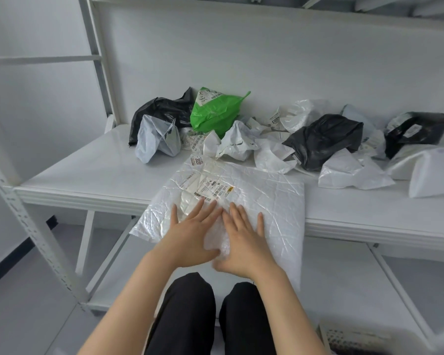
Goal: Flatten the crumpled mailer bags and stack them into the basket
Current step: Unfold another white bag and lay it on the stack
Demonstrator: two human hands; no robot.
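A large white bubble mailer with shipping labels lies spread on the white shelf, its near half hanging over the front edge. My left hand and my right hand rest side by side, palms down and fingers spread, on the mailer's near part. Behind it lies a heap of crumpled mailer bags: a green one, black ones, and several white ones. A white perforated basket sits on the floor at the lower right, partly cut off.
The shelf unit's white uprights stand at the left, with a lower shelf beneath. My knees in black trousers are below the hands. A folded white bag lies at the far right.
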